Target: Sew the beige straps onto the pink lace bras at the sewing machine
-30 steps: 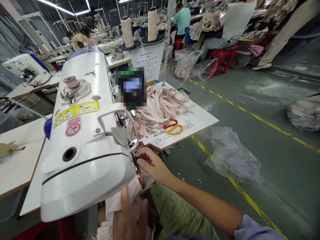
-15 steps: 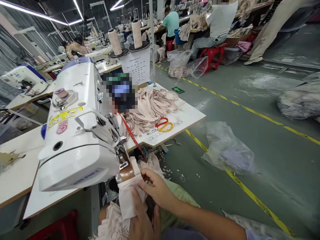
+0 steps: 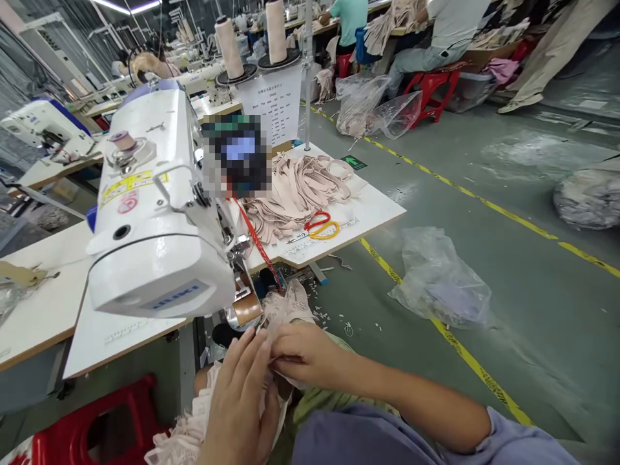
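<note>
My left hand (image 3: 242, 391) is closed on a pale pink fabric piece (image 3: 285, 408), its long fingers lying close together over the near side. My right hand (image 3: 305, 352) pinches the upper right edge of the same piece. Most of the fabric is hidden behind my fingers. Both hands are just below the metal arm (image 3: 247, 309) of a white sewing machine (image 3: 159, 258), apart from its needle area. Beyond that arm hangs a bunch of pale fabric (image 3: 290, 300). More fringed pale pieces (image 3: 179, 423) lie at my lap, left of my hands.
On the white table, a heap of pale strips (image 3: 305, 184) lies behind red-and-orange-handled scissors (image 3: 317, 227). Thread cones (image 3: 276, 32) stand behind. A red stool (image 3: 97, 426) is at lower left, a plastic bag (image 3: 440, 278) on the floor at right. Other people sit farther back.
The fabric piece has come away from the machine arm, toward me. Both hands now meet around it, the left raised over it. The view has tilted down slightly.
</note>
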`<action>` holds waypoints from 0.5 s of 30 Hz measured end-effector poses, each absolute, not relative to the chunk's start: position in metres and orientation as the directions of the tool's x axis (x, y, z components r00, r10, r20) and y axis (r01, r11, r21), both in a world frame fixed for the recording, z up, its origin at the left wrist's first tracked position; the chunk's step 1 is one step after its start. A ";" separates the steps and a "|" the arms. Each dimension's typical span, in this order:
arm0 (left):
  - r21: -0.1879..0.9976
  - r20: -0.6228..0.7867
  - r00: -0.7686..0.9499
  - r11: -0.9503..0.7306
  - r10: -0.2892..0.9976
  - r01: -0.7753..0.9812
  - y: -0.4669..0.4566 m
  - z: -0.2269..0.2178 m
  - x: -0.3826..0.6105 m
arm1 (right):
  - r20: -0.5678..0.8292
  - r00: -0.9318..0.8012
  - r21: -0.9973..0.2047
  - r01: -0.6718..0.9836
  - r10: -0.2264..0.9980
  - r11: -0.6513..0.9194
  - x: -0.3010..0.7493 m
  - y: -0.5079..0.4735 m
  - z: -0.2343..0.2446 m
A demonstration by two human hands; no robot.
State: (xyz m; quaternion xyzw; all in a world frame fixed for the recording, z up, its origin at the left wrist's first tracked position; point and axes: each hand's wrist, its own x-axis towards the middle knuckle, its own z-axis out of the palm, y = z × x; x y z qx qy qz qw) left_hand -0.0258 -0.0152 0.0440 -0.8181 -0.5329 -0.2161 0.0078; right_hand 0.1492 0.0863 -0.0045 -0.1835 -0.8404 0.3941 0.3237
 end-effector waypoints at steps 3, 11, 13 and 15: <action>0.180 0.298 0.436 -0.498 0.849 0.848 -0.008 0.040 -0.036 | 0.513 -0.755 -0.535 0.090 0.408 0.840 0.151 0.083 -0.007; 0.019 0.570 0.497 -0.616 0.654 0.788 -0.034 0.018 -0.045 | 0.633 -0.723 -0.319 0.085 0.279 0.944 0.158 0.077 -0.013; 0.019 0.576 0.492 -0.612 0.653 0.791 -0.035 0.019 -0.043 | 0.630 -0.723 -0.321 0.088 0.282 0.943 0.158 0.075 -0.013; 0.028 0.580 0.482 -0.607 0.657 0.794 -0.035 0.019 -0.042 | 0.637 -0.716 -0.330 0.079 0.284 0.941 0.155 0.074 -0.014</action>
